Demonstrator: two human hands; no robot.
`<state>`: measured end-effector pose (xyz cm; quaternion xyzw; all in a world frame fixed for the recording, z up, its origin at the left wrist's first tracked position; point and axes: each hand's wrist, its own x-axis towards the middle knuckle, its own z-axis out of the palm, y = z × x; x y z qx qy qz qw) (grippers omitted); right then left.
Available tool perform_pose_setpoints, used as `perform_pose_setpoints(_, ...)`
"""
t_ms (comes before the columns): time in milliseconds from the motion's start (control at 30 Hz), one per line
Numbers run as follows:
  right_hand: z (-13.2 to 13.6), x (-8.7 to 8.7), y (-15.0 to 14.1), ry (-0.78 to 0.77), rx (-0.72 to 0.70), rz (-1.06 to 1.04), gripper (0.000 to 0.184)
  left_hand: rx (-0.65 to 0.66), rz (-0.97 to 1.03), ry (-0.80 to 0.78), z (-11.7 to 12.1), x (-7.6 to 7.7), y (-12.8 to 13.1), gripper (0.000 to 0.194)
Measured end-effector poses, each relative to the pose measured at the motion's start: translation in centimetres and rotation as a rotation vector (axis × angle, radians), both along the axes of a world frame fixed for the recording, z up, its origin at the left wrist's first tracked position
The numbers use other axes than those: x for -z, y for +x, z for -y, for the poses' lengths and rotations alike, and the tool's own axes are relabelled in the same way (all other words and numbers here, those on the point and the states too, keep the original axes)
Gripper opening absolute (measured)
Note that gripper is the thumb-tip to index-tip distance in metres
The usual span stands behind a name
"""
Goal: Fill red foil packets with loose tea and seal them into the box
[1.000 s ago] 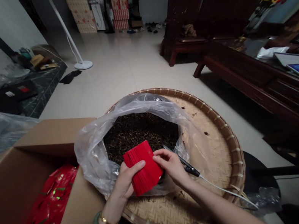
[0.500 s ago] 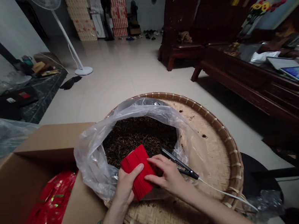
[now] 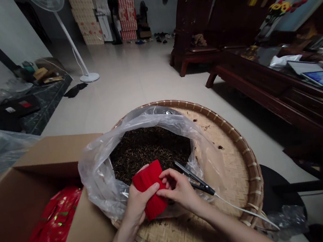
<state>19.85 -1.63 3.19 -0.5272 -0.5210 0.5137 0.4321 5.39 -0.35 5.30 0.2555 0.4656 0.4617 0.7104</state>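
Observation:
My left hand [image 3: 140, 196] grips a stack of thin red packets [image 3: 150, 181], thumb across the front and fingers behind. At the stack's right edge, the thumb and forefinger of my right hand [image 3: 177, 187] pinch the edge, with the other fingers curled. Below and behind the stack is a clear plastic bag [image 3: 95, 170] of dark dried tea leaves [image 3: 149, 144], its mouth wide open. A black hair straightener [image 3: 199, 181] with a white cord lies on the bag's right side, just beyond my right hand.
The bag sits in a round woven bamboo tray [image 3: 236, 157] with scattered leaf bits. At left stands an open cardboard box [image 3: 57, 152] holding shiny red packets [image 3: 54, 223]. A white standing fan [image 3: 74, 49], a dark wooden bench [image 3: 268, 89] and stacked boxes [image 3: 127, 16] stand farther off.
The red stack has tipped slightly and shifted a little down and to the right in my left hand. My right fingers have curled in closer at its edge.

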Motion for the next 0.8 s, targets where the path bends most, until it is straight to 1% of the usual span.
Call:
perform_pose_setpoints(133, -0.02, -0.20, -0.13, -0.011, -0.011, -0.027, 0.031, 0.014, -0.004, -0.003, 0.09, 0.18, -0.16, 0.081)
perform_pose_setpoints(267, 0.03, -0.47, -0.21, -0.021, -0.015, -0.035, 0.032, 0.014, -0.003, -0.004, 0.16, -0.06, -0.33, 0.081)
perform_pose_setpoints(400, 0.11, -0.80, -0.20, -0.041, -0.026, -0.065, 0.034, 0.049, 0.040, -0.016, 0.17, -0.33, -0.37, 0.083)
perform_pose_setpoints(533, 0.18, -0.87, -0.17, -0.061, -0.032, -0.077, 0.037, 0.069, 0.054, -0.007, 0.17, -0.12, -0.42, 0.082)
perform_pose_setpoints(667, 0.27, -0.75, -0.16, -0.050, -0.042, -0.068, 0.036, 0.075, 0.040, 0.003, 0.21, 0.31, -0.51, 0.076)
perform_pose_setpoints(800, 0.35, -0.68, -0.21, -0.036, -0.033, -0.051, 0.038, 0.101, 0.036, 0.016, 0.16, 0.31, -0.54, 0.071)
